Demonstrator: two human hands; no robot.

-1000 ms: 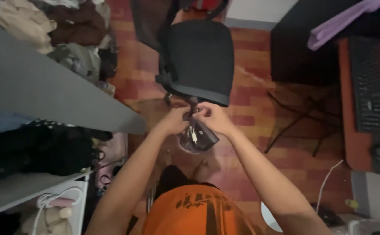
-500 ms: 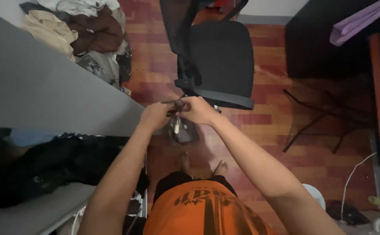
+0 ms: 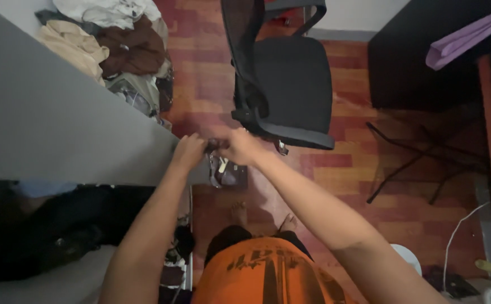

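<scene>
Both hands, left hand (image 3: pixel 188 152) and right hand (image 3: pixel 240 146), pinch shut on a dark pouch (image 3: pixel 224 170) just before the office chair (image 3: pixel 290 84), mid-fastening; careful tugging seems needed

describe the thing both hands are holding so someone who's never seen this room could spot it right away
Start at the black office chair on the reddish wood floor. Just in front of its seat edge, the left hand and right hand meet over a small dark bag. It alone hangs in the air.
</scene>
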